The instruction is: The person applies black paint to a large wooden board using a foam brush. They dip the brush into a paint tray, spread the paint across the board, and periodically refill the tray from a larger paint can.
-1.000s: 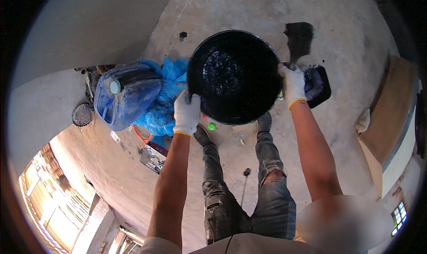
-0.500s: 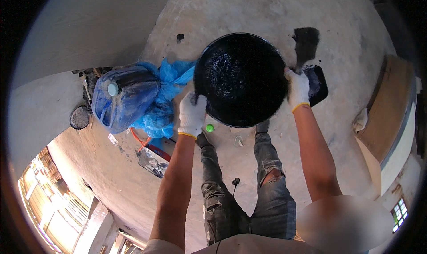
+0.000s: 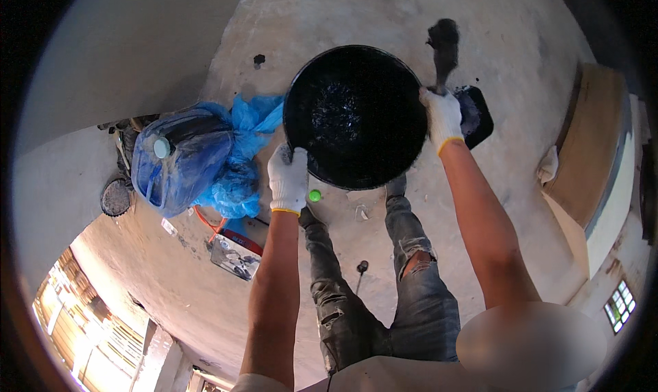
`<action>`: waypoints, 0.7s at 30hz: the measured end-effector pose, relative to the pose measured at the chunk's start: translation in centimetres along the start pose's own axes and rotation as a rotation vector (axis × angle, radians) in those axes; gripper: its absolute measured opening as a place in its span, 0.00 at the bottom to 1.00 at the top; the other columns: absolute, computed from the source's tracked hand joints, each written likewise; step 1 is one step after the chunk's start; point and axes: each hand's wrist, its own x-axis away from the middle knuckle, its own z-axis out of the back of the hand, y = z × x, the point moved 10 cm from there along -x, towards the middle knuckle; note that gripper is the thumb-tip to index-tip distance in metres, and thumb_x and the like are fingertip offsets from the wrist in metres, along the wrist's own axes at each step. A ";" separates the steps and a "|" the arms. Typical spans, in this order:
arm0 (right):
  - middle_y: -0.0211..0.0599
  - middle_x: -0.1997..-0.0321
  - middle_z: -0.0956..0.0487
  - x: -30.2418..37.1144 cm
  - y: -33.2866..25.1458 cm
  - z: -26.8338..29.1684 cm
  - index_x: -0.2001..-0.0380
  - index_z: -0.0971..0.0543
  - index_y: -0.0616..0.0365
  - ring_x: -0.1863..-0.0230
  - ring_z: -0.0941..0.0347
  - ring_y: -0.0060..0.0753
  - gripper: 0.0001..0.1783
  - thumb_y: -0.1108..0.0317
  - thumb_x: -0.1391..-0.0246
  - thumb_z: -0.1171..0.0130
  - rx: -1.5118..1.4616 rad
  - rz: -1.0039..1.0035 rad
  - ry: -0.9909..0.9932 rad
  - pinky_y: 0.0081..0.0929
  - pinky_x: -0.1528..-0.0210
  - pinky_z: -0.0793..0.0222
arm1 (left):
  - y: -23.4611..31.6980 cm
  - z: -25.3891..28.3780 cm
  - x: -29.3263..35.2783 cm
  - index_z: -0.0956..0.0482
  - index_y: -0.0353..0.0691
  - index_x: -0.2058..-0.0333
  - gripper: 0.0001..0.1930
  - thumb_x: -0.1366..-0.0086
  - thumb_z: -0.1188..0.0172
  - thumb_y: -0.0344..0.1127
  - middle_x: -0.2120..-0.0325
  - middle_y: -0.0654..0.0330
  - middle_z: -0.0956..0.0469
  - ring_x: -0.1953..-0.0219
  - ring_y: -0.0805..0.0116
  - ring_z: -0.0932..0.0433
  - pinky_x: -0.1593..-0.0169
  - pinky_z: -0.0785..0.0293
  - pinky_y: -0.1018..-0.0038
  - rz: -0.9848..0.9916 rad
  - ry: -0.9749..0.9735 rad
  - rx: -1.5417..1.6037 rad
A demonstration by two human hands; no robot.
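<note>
Up and rightward swings the black basin (image 3: 355, 116), left hand (image 3: 288, 179) and right hand (image 3: 442, 116) clamped on opposite rims above the concrete floor (image 3: 329, 15); carrying step, next needs steady level grip

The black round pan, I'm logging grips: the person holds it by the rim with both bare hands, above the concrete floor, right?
Not quite. The head view shows both hands in white gloves, not bare: the left hand and the right hand grip opposite rims of the black round pan, above the concrete floor.
</note>
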 end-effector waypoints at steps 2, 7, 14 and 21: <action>0.39 0.63 0.15 0.8 -0.8 -1.6 0.59 0.15 0.61 0.61 0.22 0.33 0.16 0.61 0.45 0.34 0.121 0.028 -0.011 0.30 0.53 0.30 | -1.7 1.2 0.6 0.20 0.30 0.61 0.10 0.32 0.43 0.32 0.70 0.55 0.17 0.67 0.71 0.22 0.60 0.27 0.70 0.052 0.004 -0.111; 0.33 0.64 0.16 2.3 2.4 -1.6 0.59 0.16 0.62 0.62 0.24 0.30 0.15 0.65 0.47 0.32 -0.062 -0.020 -0.044 0.28 0.53 0.31 | -3.4 1.6 3.1 0.20 0.31 0.61 0.08 0.32 0.43 0.31 0.73 0.59 0.20 0.70 0.73 0.24 0.64 0.28 0.72 0.049 0.043 -0.004; 0.41 0.60 0.15 1.2 0.0 1.1 0.55 0.18 0.64 0.59 0.23 0.34 0.19 0.63 0.46 0.32 -0.153 -0.048 0.017 0.31 0.52 0.31 | 0.3 -0.1 0.2 0.20 0.30 0.62 0.10 0.32 0.44 0.33 0.75 0.55 0.19 0.73 0.69 0.23 0.66 0.27 0.70 -0.101 -0.022 -0.199; 0.39 0.60 0.15 2.6 1.9 -2.0 0.53 0.17 0.61 0.58 0.21 0.34 0.19 0.61 0.45 0.33 -0.041 0.078 -0.101 0.32 0.52 0.30 | -1.6 2.4 3.0 0.20 0.29 0.60 0.10 0.34 0.44 0.31 0.70 0.46 0.16 0.67 0.58 0.17 0.61 0.24 0.65 -0.101 0.034 -0.310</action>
